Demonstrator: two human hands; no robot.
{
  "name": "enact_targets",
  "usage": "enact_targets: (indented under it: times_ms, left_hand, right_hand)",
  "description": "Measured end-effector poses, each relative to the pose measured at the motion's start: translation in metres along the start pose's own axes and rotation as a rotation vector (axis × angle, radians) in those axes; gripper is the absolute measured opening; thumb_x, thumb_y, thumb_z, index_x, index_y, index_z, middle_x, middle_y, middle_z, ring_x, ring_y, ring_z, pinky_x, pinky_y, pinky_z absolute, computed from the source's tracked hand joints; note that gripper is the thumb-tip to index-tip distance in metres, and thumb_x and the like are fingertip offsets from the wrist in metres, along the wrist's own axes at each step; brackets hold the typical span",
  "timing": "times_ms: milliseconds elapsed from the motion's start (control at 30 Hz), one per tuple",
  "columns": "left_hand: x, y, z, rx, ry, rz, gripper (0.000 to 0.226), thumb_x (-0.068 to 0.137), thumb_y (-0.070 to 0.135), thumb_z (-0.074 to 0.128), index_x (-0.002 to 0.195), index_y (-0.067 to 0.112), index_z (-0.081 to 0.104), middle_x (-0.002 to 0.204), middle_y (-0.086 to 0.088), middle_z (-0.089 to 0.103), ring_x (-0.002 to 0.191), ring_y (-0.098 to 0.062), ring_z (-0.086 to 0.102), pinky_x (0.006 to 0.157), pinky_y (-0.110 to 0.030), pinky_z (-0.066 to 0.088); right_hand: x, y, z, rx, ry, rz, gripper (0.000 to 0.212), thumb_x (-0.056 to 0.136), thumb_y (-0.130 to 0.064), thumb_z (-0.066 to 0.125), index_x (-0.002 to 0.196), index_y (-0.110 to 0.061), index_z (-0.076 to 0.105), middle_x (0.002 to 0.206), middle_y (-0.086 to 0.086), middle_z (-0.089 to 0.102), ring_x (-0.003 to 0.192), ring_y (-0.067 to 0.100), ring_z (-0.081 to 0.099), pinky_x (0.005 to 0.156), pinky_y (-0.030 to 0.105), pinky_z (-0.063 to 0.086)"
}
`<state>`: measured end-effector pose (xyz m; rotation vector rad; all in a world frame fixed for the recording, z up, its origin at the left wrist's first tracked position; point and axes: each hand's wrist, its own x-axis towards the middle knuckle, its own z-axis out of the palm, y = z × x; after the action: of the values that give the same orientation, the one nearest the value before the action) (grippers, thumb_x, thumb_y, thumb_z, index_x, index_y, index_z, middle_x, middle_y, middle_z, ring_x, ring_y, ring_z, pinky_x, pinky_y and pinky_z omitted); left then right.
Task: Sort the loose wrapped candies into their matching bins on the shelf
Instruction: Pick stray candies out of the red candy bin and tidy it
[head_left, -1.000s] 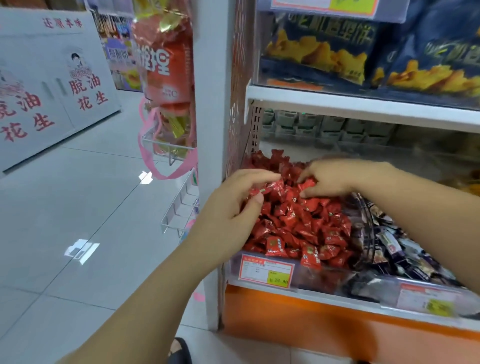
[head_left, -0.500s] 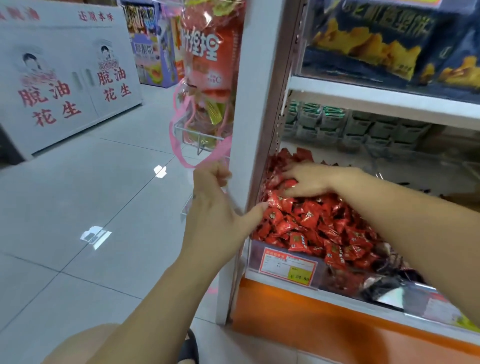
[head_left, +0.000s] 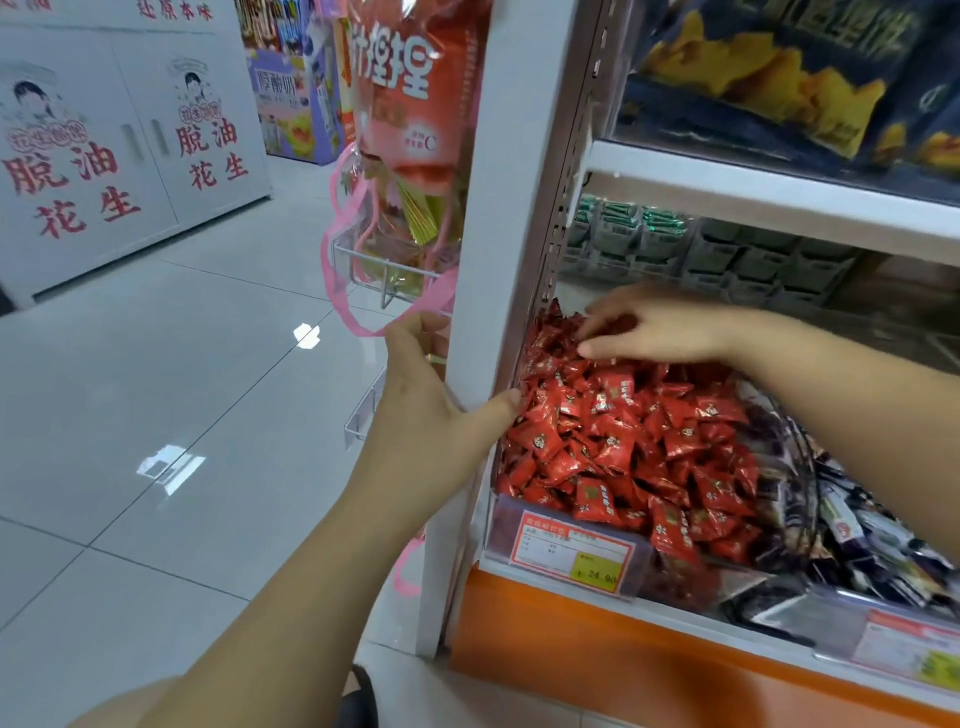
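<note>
- Small red foil-wrapped candies (head_left: 623, 447), pillow-shaped with crimped ends and a small pale printed mark, were heaped in a pile.
- The wrappers looked glossy and crinkled.
- The pile sat in the clear plastic bin (head_left: 501, 525) at the left end of the lower white metal shelf (head_left: 727, 182), above the shelf's orange base panel (head_left: 571, 654).
- A red-and-yellow paper price label (head_left: 571, 553) was on the bin's front wall.
- Right hand (head_left: 670, 327) lay on the back top of the pile, fingers spread and fairly straight, tips touching the wrappers; grip loose, nothing pinched.
- Left hand (head_left: 421, 410) was in front of the white perforated shelf post (head_left: 514, 208), thumb tip touching candies at the bin's left edge.
- Its fingers were curled away from the camera; cannot tell whether that grip held anything.
- Dark purple-and-white wrapped candies (head_left: 852, 525) filled the next bin to the right, behind a thin wire divider (head_left: 797, 447).
</note>
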<state>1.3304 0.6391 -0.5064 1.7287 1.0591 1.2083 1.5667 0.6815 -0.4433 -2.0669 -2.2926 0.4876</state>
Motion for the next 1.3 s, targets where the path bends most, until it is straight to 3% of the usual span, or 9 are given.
enact_targets:
  times_ms: [100, 267, 500, 600, 833, 933, 1033, 1133, 1300]
  left_hand:
    - [0.003, 0.0, -0.002, -0.022, -0.012, -0.015, 0.062, 0.074, 0.023, 0.075, 0.111, 0.032, 0.026, 0.1, 0.022, 0.046, 0.086, 0.014, 0.053, 0.068, -0.004, 0.045]
    - [0.006, -0.002, -0.005, -0.01, -0.055, -0.029, 0.063, 0.073, 0.029, 0.074, 0.111, 0.039, 0.025, 0.102, 0.025, 0.047, 0.087, 0.013, 0.055, 0.073, -0.019, 0.05]
    - [0.008, 0.002, -0.006, -0.009, -0.097, -0.052, 0.058, 0.069, 0.038, 0.07, 0.1, 0.052, 0.024, 0.102, 0.027, 0.048, 0.084, 0.016, 0.055, 0.064, -0.005, 0.047]
    - [0.008, 0.003, -0.007, -0.003, -0.105, -0.053, 0.058, 0.068, 0.041, 0.069, 0.101, 0.053, 0.023, 0.103, 0.029, 0.046, 0.086, 0.019, 0.053, 0.063, -0.004, 0.046]
    - [0.007, 0.003, -0.007, -0.017, -0.107, -0.058, 0.058, 0.07, 0.036, 0.071, 0.101, 0.054, 0.024, 0.105, 0.028, 0.046, 0.088, 0.019, 0.052, 0.065, -0.003, 0.046]
    - [0.008, 0.002, -0.007, -0.014, -0.108, -0.055, 0.058, 0.072, 0.034, 0.071, 0.1, 0.054, 0.025, 0.106, 0.026, 0.047, 0.087, 0.017, 0.053, 0.066, -0.005, 0.048]
    - [0.008, 0.002, -0.008, -0.004, -0.12, -0.051, 0.059, 0.074, 0.034, 0.072, 0.1, 0.054, 0.024, 0.108, 0.025, 0.047, 0.087, 0.016, 0.054, 0.066, -0.005, 0.048]
    - [0.008, 0.002, -0.009, -0.001, -0.129, -0.055, 0.06, 0.072, 0.037, 0.072, 0.101, 0.056, 0.022, 0.11, 0.026, 0.047, 0.089, 0.016, 0.054, 0.067, -0.004, 0.048]
    - [0.008, 0.003, -0.009, 0.011, -0.134, -0.057, 0.061, 0.071, 0.038, 0.072, 0.101, 0.057, 0.022, 0.11, 0.027, 0.047, 0.089, 0.019, 0.052, 0.069, -0.009, 0.047]
  right_hand:
    - [0.035, -0.01, 0.017, -0.05, 0.029, -0.047, 0.038, 0.089, -0.046, 0.056, 0.121, -0.026, 0.06, 0.131, -0.004, 0.054, 0.116, 0.015, 0.051, 0.092, 0.024, 0.035]
    - [0.063, -0.009, 0.026, -0.052, -0.208, 0.033, 0.05, 0.078, -0.066, 0.056, 0.116, -0.034, 0.06, 0.13, -0.01, 0.051, 0.119, 0.014, 0.047, 0.099, 0.032, 0.036]
    - [0.046, -0.008, 0.022, -0.078, -0.458, 0.018, 0.043, 0.082, -0.051, 0.062, 0.116, -0.024, 0.062, 0.113, -0.012, 0.058, 0.107, 0.01, 0.052, 0.091, 0.024, 0.036]
    - [0.028, -0.003, 0.018, -0.073, -0.434, 0.037, 0.05, 0.079, -0.056, 0.063, 0.12, -0.027, 0.062, 0.124, -0.012, 0.058, 0.115, 0.011, 0.052, 0.096, 0.024, 0.035]
    - [0.002, 0.02, 0.011, -0.119, -0.354, 0.023, 0.067, 0.059, -0.072, 0.053, 0.097, -0.019, 0.067, 0.103, -0.003, 0.069, 0.097, 0.018, 0.064, 0.095, 0.042, 0.047]
    - [0.0, 0.023, 0.01, -0.112, -0.341, 0.037, 0.074, 0.056, -0.077, 0.054, 0.102, -0.021, 0.066, 0.112, 0.0, 0.067, 0.105, 0.021, 0.062, 0.099, 0.046, 0.045]
    - [-0.003, 0.016, 0.004, -0.087, -0.332, 0.013, 0.055, 0.072, -0.069, 0.06, 0.109, -0.028, 0.066, 0.133, -0.006, 0.056, 0.123, 0.016, 0.051, 0.11, 0.032, 0.033]
    - [-0.007, 0.005, -0.006, -0.001, -0.265, -0.051, 0.036, 0.081, -0.051, 0.061, 0.107, -0.027, 0.068, 0.133, -0.012, 0.053, 0.123, 0.008, 0.046, 0.096, 0.016, 0.027]
    - [0.003, -0.009, -0.003, -0.072, -0.129, -0.143, 0.033, 0.085, -0.042, 0.063, 0.115, -0.03, 0.063, 0.129, -0.013, 0.056, 0.118, 0.003, 0.049, 0.107, 0.024, 0.032]
